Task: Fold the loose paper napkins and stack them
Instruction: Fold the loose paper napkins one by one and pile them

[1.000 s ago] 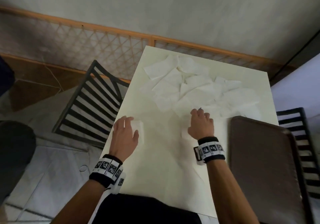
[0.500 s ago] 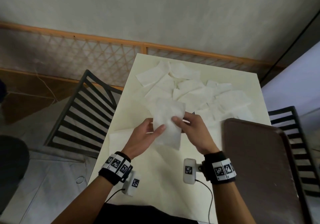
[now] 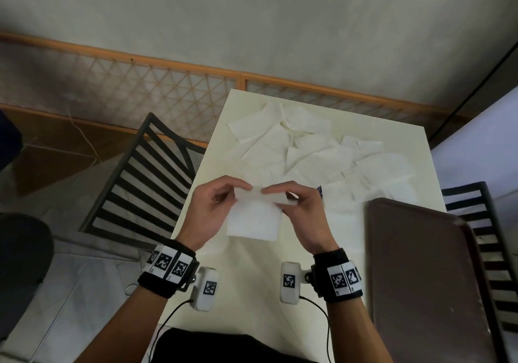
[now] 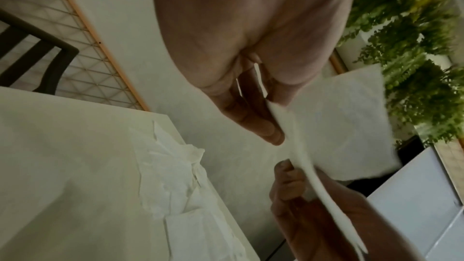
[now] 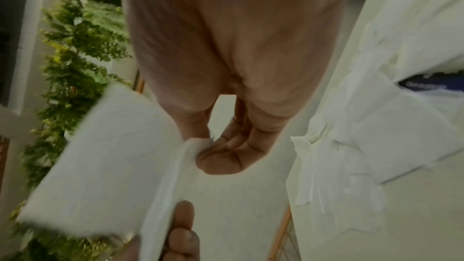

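Note:
A white paper napkin [image 3: 253,219] hangs above the near part of the cream table [image 3: 252,278]. My left hand [image 3: 241,193] pinches its top edge at the left, and my right hand [image 3: 276,197] pinches the same edge at the right. The left wrist view shows the napkin [image 4: 351,126] edge-on between thumb and fingers of my left hand [image 4: 276,122]. The right wrist view shows the napkin [image 5: 100,166] pinched by my right hand [image 5: 208,146]. Several loose napkins [image 3: 308,155] lie overlapping on the far half of the table.
A dark brown tray [image 3: 420,278] lies at the table's near right. A small blue item [image 3: 320,191] peeks out beside my right hand. Slatted black chairs stand at the left [image 3: 140,183] and right [image 3: 482,222]. A lattice railing [image 3: 140,87] runs behind the table.
A second ago my left hand lay on a folded napkin at the left and my right hand on the pile. Both hands have since lifted one napkin and now pinch its top edge.

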Motion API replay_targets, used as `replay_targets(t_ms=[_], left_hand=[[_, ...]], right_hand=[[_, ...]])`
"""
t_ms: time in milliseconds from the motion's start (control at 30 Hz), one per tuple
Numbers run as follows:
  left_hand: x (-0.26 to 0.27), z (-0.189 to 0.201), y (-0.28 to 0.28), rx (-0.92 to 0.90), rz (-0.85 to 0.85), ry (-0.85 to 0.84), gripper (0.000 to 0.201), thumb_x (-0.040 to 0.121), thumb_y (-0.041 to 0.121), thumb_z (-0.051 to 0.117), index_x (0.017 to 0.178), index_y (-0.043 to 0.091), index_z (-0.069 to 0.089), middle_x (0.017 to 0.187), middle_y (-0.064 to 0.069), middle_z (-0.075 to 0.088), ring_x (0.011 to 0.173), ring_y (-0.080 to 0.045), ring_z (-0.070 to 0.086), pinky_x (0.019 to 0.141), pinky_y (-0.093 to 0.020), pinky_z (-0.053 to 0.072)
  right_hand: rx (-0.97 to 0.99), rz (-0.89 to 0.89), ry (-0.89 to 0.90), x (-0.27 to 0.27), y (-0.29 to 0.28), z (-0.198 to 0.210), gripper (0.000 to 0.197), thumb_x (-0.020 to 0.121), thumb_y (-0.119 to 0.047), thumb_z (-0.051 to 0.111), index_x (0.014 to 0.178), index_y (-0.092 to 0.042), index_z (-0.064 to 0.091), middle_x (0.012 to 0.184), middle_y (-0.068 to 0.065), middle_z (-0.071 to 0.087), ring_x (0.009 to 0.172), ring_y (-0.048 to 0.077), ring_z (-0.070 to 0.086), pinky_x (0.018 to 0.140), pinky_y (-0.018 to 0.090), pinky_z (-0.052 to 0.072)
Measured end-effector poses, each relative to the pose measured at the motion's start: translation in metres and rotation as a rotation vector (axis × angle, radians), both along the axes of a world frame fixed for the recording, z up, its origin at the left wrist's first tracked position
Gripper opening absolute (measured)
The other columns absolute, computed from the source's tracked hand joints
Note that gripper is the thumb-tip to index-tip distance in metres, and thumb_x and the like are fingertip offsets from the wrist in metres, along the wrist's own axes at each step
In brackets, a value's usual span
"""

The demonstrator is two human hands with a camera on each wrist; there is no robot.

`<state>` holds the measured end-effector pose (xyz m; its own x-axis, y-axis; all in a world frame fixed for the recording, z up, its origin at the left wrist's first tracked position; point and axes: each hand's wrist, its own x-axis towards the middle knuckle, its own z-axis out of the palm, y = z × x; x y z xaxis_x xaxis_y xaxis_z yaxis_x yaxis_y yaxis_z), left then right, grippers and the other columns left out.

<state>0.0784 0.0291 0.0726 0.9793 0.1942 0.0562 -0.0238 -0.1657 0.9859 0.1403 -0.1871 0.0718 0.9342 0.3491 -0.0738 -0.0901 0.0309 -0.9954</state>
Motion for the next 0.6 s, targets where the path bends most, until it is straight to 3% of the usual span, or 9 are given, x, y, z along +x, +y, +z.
replay_targets(t_ms=[133,267,333,400,467,533,600], left_hand=[[-0.003,0.007,0.002,-0.117,-0.008,0.012,0.029,0.108,-0.010,0.050,0.104,0.004,0.075,0.102,-0.012,0.075,0.097,-0.043,0.067,0.087,-0.048,0.055],[-0.005,0.014,0.002,-0.198,0.000,0.029,0.033,0.110,-0.007,0.044,0.099,0.007,0.073,0.088,-0.014,0.061,0.078,-0.021,0.053,0.073,-0.024,0.047],[-0.005,0.017,0.001,-0.241,0.008,0.040,0.030,0.108,0.000,0.045,0.097,0.006,0.072,0.088,-0.019,0.057,0.080,-0.023,0.053,0.075,-0.028,0.046],[-0.006,0.018,0.003,-0.252,0.002,0.042,0.024,0.104,0.011,0.050,0.096,0.006,0.072,0.096,-0.028,0.056,0.086,-0.032,0.051,0.079,-0.039,0.044],[-0.009,0.018,0.004,-0.157,-0.006,0.016,0.020,0.105,0.015,0.056,0.097,0.005,0.072,0.093,-0.017,0.065,0.084,-0.030,0.055,0.079,-0.038,0.045],[-0.012,0.018,0.005,-0.029,-0.032,-0.020,0.016,0.108,0.011,0.062,0.097,0.008,0.072,0.092,-0.003,0.072,0.088,-0.016,0.066,0.083,-0.031,0.050],[-0.014,0.017,0.005,0.054,-0.064,-0.031,0.014,0.108,0.010,0.064,0.097,0.009,0.072,0.092,-0.003,0.074,0.094,-0.017,0.072,0.085,-0.036,0.056]], right_hand=[[0.105,0.001,-0.030,-0.001,0.001,-0.002,0.041,0.092,0.018,0.065,0.091,-0.016,0.089,0.113,0.010,0.074,0.107,0.028,0.071,0.091,0.045,0.050],[0.094,0.004,-0.097,0.000,0.002,-0.001,0.044,0.093,0.017,0.065,0.090,-0.019,0.090,0.116,0.014,0.070,0.107,0.025,0.069,0.092,0.040,0.050],[0.095,0.009,-0.104,0.000,0.003,-0.001,0.041,0.094,0.013,0.062,0.091,-0.018,0.089,0.116,0.012,0.071,0.109,0.025,0.068,0.091,0.038,0.049],[0.142,0.022,-0.049,0.000,0.003,0.004,0.039,0.094,0.009,0.052,0.094,-0.009,0.087,0.116,0.012,0.071,0.110,0.025,0.067,0.089,0.032,0.049],[0.150,0.005,-0.015,-0.002,0.006,0.011,0.036,0.094,0.003,0.044,0.101,0.000,0.079,0.115,0.016,0.072,0.103,0.025,0.065,0.085,0.028,0.050],[-0.044,-0.020,-0.124,-0.003,0.015,0.017,0.025,0.104,-0.009,0.046,0.104,-0.006,0.072,0.111,0.007,0.074,0.097,0.023,0.066,0.085,0.032,0.053],[-0.410,0.040,-0.321,-0.006,0.030,0.016,0.025,0.113,-0.035,0.049,0.099,-0.022,0.065,0.100,-0.007,0.072,0.095,0.019,0.066,0.085,0.038,0.053]])
